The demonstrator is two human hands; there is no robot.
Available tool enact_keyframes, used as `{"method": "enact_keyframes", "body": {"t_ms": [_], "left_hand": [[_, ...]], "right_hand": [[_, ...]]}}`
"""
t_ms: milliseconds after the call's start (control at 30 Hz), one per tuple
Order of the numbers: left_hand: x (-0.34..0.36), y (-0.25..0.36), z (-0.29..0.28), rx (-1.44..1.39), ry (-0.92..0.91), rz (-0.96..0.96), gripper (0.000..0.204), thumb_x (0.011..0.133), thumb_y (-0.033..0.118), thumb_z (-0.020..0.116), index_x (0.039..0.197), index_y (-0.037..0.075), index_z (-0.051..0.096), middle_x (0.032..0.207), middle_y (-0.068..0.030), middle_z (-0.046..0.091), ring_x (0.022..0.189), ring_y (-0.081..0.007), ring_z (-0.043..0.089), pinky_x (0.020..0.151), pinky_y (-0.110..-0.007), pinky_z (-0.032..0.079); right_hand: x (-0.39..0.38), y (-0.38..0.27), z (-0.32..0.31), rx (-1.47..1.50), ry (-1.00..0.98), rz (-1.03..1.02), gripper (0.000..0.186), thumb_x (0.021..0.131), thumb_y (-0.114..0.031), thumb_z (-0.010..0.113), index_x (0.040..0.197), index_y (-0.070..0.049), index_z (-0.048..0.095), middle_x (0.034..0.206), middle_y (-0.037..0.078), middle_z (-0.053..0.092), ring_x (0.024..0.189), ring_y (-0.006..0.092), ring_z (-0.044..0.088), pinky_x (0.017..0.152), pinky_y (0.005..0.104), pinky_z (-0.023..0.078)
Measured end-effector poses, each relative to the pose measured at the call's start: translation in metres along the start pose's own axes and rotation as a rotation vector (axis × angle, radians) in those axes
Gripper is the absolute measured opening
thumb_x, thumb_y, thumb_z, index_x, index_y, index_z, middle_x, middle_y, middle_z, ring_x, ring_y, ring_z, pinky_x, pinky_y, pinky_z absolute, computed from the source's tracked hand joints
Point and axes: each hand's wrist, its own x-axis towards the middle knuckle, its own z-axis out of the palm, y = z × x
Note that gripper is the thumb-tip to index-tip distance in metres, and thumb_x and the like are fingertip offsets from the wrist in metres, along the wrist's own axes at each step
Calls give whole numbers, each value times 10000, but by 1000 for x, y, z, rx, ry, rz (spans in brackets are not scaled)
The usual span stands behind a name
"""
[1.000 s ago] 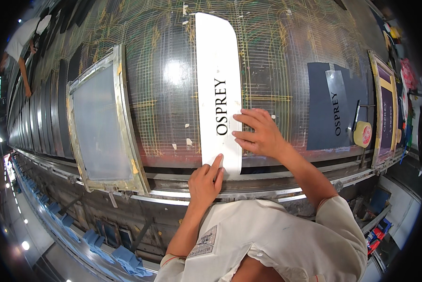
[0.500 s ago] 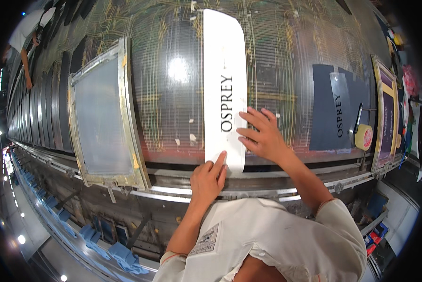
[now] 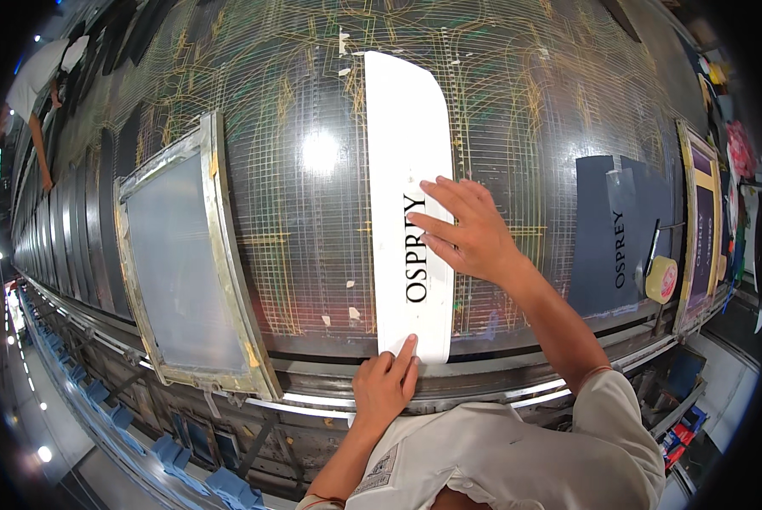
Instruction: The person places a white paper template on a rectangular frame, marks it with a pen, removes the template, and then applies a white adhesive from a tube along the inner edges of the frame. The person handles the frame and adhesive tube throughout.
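A long white strip (image 3: 408, 119) with a rounded upper corner and black lettering lies upright in view across the patterned table. My right hand (image 3: 474, 234) rests open on its right part, spread fingertips over the lettering. Lower down, my left hand (image 3: 385, 378) touches the strip's near end with its extended index finger, the other fingers loosely bent and empty.
At left lies a metal-framed screen (image 3: 177, 255). On the right are a dark lettered sheet (image 3: 598, 229), a tape roll (image 3: 661, 280) and a purple framed screen (image 3: 699, 229). A metal rail (image 3: 500, 395) runs along the near edge. Another person's arm (image 3: 37, 149) shows at far left.
My right hand has slid farther up the strip, onto the lettering. My left index finger stays at the near end. The whole scene sits somewhat lower in the picture.
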Motion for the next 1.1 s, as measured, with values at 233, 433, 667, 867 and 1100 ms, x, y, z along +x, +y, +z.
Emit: {"method": "enact_keyframes", "body": {"t_ms": [233,433,667,867,1100], "left_hand": [[5,0,1,-8,-4,-3,494,814,143,763,1302,161,684,674,-18,435,559,-198,478,531,-338,403],[8,-2,-1,-8,-22,2,510,807,138,767,1309,147,679,676,-15,435,561,-193,473,537,-334,400],[10,0,-1,-4,-28,12,522,799,121,772,1312,124,675,674,-13,438,558,-186,466,535,-325,393],[7,0,-1,4,-23,11,513,801,126,772,1306,125,680,669,-11,439,552,-178,461,532,-320,389],[6,0,-1,30,-44,4,491,815,134,759,1300,135,685,683,-14,455,574,-196,477,546,-333,398]], "right_hand": [[1,3,2,-15,-101,22,327,878,-226,729,1201,-187,701,1446,112,523,1369,303,458,1146,504,329],[-13,-8,-1,9,-93,104,345,876,-218,734,1215,-165,694,1460,107,510,1376,287,449,1168,488,306],[-20,-8,0,1,-111,120,336,880,-232,727,1208,-164,697,1454,87,517,1369,267,454,1169,469,306],[-20,-9,-5,31,-122,124,338,873,-225,727,1203,-157,693,1448,93,521,1364,274,458,1165,475,318],[-58,-23,-4,154,-89,64,245,810,-140,770,1052,-139,737,1323,78,598,1294,280,529,1121,474,391]]}}
